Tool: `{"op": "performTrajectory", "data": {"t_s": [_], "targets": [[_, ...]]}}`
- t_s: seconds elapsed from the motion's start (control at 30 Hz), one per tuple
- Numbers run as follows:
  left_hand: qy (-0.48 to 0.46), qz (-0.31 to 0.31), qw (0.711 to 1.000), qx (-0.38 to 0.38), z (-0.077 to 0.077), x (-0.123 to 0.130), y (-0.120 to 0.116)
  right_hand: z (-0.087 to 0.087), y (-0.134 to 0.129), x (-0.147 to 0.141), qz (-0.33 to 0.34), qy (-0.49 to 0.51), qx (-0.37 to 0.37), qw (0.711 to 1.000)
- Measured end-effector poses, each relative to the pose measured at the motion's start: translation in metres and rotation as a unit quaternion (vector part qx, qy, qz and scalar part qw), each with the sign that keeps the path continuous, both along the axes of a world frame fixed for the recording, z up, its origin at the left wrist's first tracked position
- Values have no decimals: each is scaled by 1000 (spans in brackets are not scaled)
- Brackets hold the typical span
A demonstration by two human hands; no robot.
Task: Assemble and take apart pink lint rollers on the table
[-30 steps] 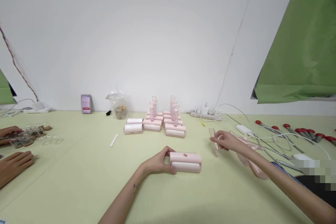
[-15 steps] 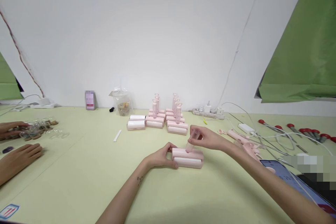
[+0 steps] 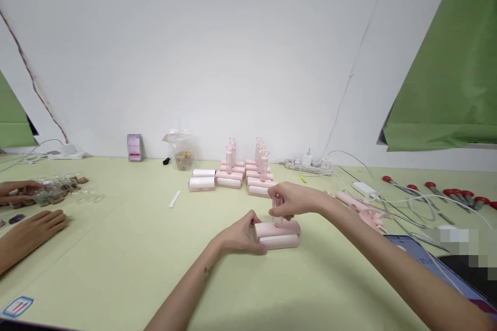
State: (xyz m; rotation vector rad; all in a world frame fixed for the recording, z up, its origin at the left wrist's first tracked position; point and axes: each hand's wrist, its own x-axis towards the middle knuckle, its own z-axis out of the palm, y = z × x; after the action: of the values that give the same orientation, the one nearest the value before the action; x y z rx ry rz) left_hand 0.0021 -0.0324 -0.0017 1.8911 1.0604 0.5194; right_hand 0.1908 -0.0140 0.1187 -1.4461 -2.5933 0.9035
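A pink roller-type hair remover body [image 3: 278, 229] with a white strip along its front lies on the table before me. My left hand [image 3: 241, 232] grips its left end, thumb in front and fingers behind. My right hand [image 3: 291, 199] is closed round a translucent pink handle [image 3: 277, 219], which stands nearly upright at the middle of the body's top. The fingers cover most of the handle's upper part. Behind, similar pink hair removers [image 3: 229, 179] stand in two rows with handles up. Two bodies without handles [image 3: 202, 183] lie to their left.
Pink parts [image 3: 370, 219], a phone [image 3: 411, 253], cables and red-headed tools [image 3: 468, 199] lie at right. A power strip [image 3: 308, 166] and a bagged cup [image 3: 183, 158] are by the wall. Another person's hands [image 3: 44, 225] are at left among clear round pieces [image 3: 54, 191].
My right hand has moved slightly left and turned, bringing the handle from a tilt to nearly upright on the body. My left hand still holds the body's left end.
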Motion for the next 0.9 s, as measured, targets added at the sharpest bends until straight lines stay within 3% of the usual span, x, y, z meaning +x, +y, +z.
{"op": "performTrajectory", "data": {"t_s": [0.4, 0.9], "targets": [[-17, -7, 999, 32, 10, -3, -3, 14, -6, 9, 27, -15, -44, 999], [-77, -72, 994, -7, 9, -8, 7, 25, -4, -4, 48, -88, -1, 995]]}}
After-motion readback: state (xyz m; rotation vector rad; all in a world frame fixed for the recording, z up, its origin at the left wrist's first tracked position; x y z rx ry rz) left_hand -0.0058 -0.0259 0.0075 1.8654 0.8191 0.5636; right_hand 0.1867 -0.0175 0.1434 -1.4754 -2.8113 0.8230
